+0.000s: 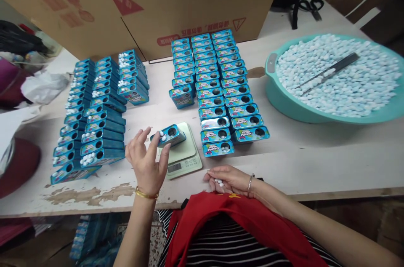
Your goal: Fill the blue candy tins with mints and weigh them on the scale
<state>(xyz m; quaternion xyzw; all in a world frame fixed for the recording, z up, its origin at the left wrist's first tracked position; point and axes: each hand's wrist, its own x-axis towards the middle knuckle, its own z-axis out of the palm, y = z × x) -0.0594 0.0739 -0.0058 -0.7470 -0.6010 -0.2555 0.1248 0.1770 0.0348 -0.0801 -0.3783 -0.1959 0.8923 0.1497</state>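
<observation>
A couple of white pellets point(163, 137) sit loose on the lid of the blue tin point(172, 132), itself on the scale point(189, 164); a nudge from the L hand point(145, 168) could prob. roll them off. L fingers are half spread, thumb & index apart at the tin's near-L end; can't tell if they touch it. R hand point(233, 179), just R of the scale, has its fingers curled round a few pellets point(220, 183); if that curl slackens, some may drop. Any finger pressing the tin could skew the reading, & a bump might tip it.

Materials: tins = glossy printed metal, rounded-rectangular lids w/ round holes. Basin point(292, 109), well R of scale: smooth teal plastic, heaped w/ chalky oval pellets; slim metal tongs point(342, 65) on top. Tabletop point(261, 161) under scale: pale, paint flaking.
</observation>
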